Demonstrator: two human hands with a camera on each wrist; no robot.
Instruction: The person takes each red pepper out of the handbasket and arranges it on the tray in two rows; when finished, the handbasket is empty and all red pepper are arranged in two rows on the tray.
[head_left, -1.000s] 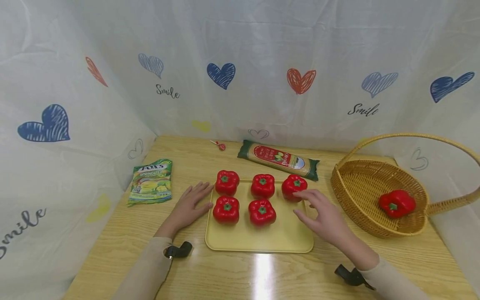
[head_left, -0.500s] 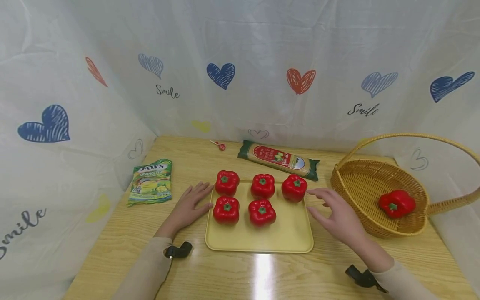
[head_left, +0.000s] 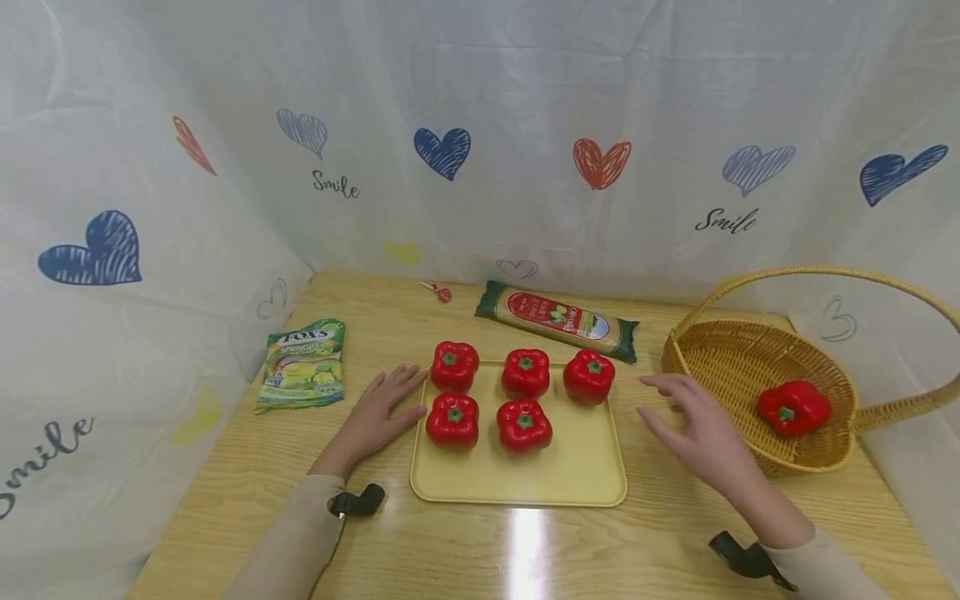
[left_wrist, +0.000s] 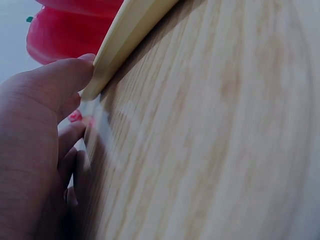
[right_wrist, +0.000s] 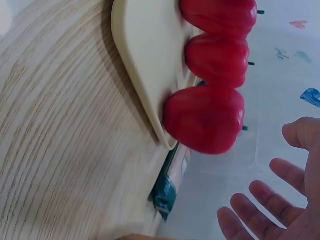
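Several red bell peppers with green stems stand on a pale yellow tray point(head_left: 517, 479) in the head view, three along the back and two in front of them. My left hand point(head_left: 381, 412) lies at the tray's left side, thumb touching its rim in the left wrist view. To the right of the tray, my right hand point(head_left: 693, 429) hovers with relaxed, parted fingers and holds nothing. The nearest thing on its left is the back right bell pepper point(head_left: 588, 377), apart from the fingers. Another bell pepper point(head_left: 795, 408) lies on its side in the wicker basket point(head_left: 686, 383).
A pasta packet point(head_left: 558, 318) lies behind the tray, with a small red lollipop point(head_left: 443, 294) to its left. A green candy bag point(head_left: 302, 367) sits left of my left hand. The basket's tall handle point(head_left: 817, 269) arches over the right side, and a white curtain point(head_left: 517, 75) hangs behind.
My right hand has drawn away from the back right bell pepper and moved right toward the basket. The left hand, the tray and the peppers stay where they were.
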